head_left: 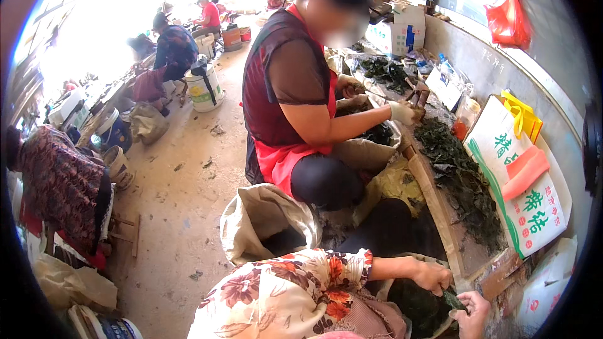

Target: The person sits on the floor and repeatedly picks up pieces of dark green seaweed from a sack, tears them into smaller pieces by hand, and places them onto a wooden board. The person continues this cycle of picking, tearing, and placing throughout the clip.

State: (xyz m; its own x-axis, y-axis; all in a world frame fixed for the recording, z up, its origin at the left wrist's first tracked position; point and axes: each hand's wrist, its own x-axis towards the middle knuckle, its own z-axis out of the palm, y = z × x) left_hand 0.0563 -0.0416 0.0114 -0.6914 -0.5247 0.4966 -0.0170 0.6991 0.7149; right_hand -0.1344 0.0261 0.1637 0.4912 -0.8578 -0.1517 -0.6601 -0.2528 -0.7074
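My left hand [431, 277] reaches out from a flowered sleeve at the lower right, its fingers pinching a dark green strip of leafy material, probably seaweed [453, 297]. The other end of the strip is between the fingers of my right hand [472, 313], close to the picture's bottom edge. Beneath both hands lies an open cloth sack [414, 299] with more of the dark green stuff inside. A wooden board edge [445, 240] runs just beyond my left hand. A long heap of dark green leaves [457, 179] rests on the bench above.
A co-worker in a red apron [287, 117] sits close by, gloved hands over another sack. An open cloth sack [235, 226] stands on the floor between us. Printed white bags [532, 207] lean at the wall. Other people and buckets [205, 89] are across the floor.
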